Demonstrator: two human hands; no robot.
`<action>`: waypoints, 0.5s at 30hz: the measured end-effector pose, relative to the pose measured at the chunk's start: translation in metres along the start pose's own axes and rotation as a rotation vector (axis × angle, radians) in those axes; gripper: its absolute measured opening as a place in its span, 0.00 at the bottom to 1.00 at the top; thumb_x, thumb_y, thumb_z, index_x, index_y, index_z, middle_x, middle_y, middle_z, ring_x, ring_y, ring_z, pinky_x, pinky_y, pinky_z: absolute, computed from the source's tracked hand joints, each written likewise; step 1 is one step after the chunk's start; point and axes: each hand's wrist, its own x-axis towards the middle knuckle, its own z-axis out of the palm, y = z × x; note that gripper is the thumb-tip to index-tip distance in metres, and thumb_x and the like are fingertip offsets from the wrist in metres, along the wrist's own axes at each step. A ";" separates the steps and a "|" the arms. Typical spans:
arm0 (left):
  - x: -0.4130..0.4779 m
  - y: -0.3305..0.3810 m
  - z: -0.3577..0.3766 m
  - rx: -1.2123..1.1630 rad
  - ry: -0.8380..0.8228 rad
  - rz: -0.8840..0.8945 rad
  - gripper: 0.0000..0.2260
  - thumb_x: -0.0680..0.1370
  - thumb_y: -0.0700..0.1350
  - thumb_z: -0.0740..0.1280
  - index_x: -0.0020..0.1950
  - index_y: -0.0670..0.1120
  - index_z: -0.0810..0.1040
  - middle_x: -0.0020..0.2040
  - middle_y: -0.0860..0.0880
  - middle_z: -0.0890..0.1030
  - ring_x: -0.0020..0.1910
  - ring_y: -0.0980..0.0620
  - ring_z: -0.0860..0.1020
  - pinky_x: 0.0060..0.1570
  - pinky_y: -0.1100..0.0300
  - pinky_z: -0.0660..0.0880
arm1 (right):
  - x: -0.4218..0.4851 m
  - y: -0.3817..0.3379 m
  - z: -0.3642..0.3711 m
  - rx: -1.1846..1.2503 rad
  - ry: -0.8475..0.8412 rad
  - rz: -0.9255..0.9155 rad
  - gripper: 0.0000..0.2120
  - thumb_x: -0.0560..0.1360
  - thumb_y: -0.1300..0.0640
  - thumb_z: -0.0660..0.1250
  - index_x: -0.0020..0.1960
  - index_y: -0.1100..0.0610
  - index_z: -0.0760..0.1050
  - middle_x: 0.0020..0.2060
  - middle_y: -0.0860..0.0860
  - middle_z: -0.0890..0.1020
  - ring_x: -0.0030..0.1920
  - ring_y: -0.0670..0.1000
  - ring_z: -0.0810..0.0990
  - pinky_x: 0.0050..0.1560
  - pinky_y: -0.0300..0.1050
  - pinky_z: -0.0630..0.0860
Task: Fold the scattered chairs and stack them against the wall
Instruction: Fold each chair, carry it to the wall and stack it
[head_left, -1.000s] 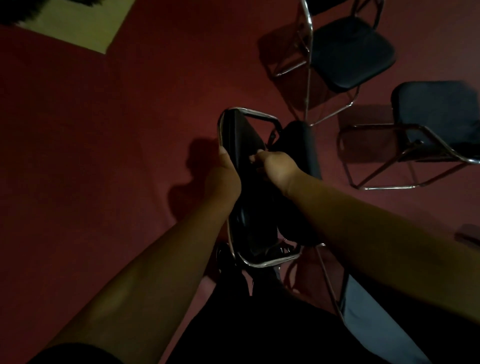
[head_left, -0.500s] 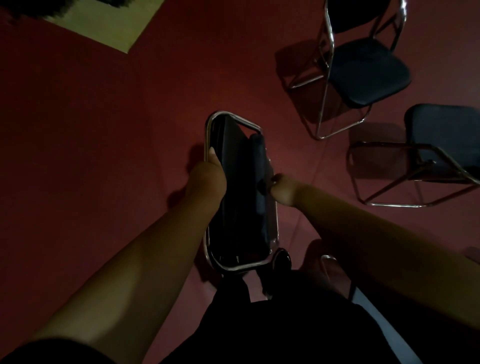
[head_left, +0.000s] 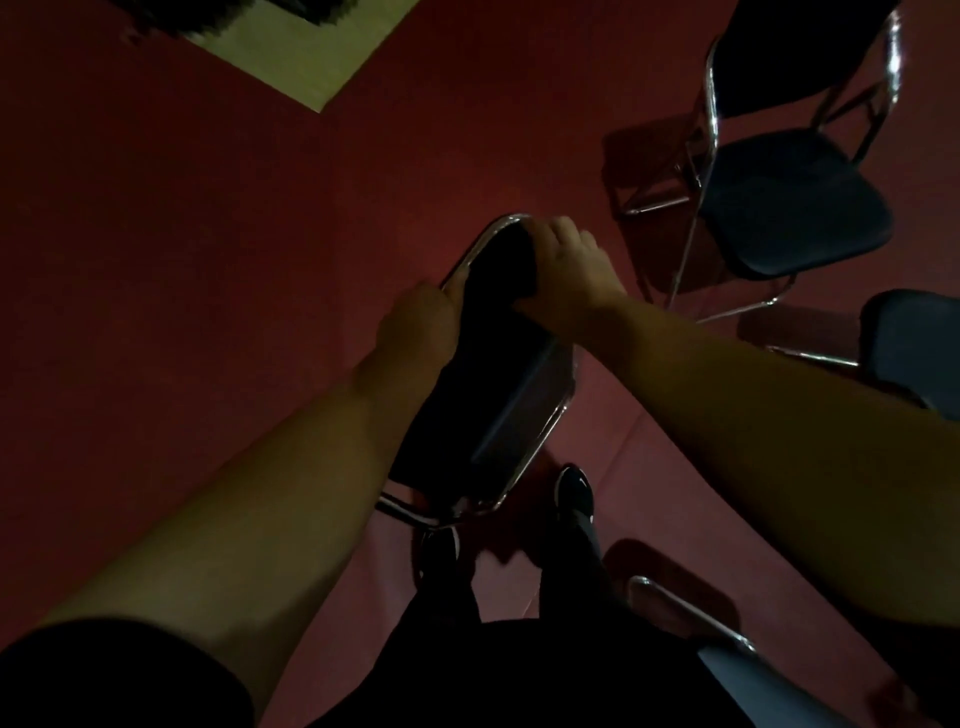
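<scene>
A folded black chair (head_left: 498, 384) with a chrome frame hangs flat in front of me, above the red floor. My left hand (head_left: 421, 325) grips its left frame rail. My right hand (head_left: 569, 275) curls over the chair's far top end, near the chrome bend. An unfolded black chair (head_left: 789, 208) stands at the upper right. Another unfolded one (head_left: 914, 353) stands at the right edge. Part of a further chair (head_left: 691, 613) shows at the lower right.
Dark red carpet (head_left: 208, 260) covers the floor, with open room to the left. A pale floor patch (head_left: 296, 47) lies at the top left. My black shoes (head_left: 574, 491) stand just below the folded chair.
The folded chair has swung so its top tilts to the right. My right hand moved from the chair's right side up onto its far top end. My left hand kept its grip.
</scene>
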 end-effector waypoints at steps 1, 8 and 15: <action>0.000 0.008 0.002 -0.041 0.009 0.021 0.30 0.86 0.64 0.53 0.50 0.42 0.82 0.44 0.47 0.81 0.42 0.49 0.79 0.45 0.55 0.71 | 0.010 0.008 -0.008 -0.139 -0.045 -0.089 0.49 0.71 0.43 0.77 0.83 0.53 0.56 0.78 0.57 0.65 0.74 0.63 0.68 0.72 0.59 0.69; -0.007 0.089 0.018 0.473 -0.005 0.364 0.20 0.88 0.57 0.54 0.67 0.47 0.78 0.56 0.41 0.82 0.55 0.38 0.81 0.53 0.46 0.77 | 0.055 0.042 -0.045 -0.503 -0.366 -0.348 0.56 0.62 0.30 0.80 0.82 0.49 0.60 0.78 0.52 0.70 0.78 0.59 0.66 0.77 0.58 0.65; -0.006 0.092 -0.008 0.274 -0.264 0.099 0.30 0.81 0.71 0.57 0.59 0.46 0.80 0.52 0.46 0.83 0.49 0.45 0.82 0.46 0.55 0.76 | 0.060 0.053 -0.046 -0.459 -0.406 -0.412 0.42 0.55 0.22 0.75 0.63 0.41 0.75 0.57 0.45 0.84 0.58 0.56 0.83 0.53 0.51 0.75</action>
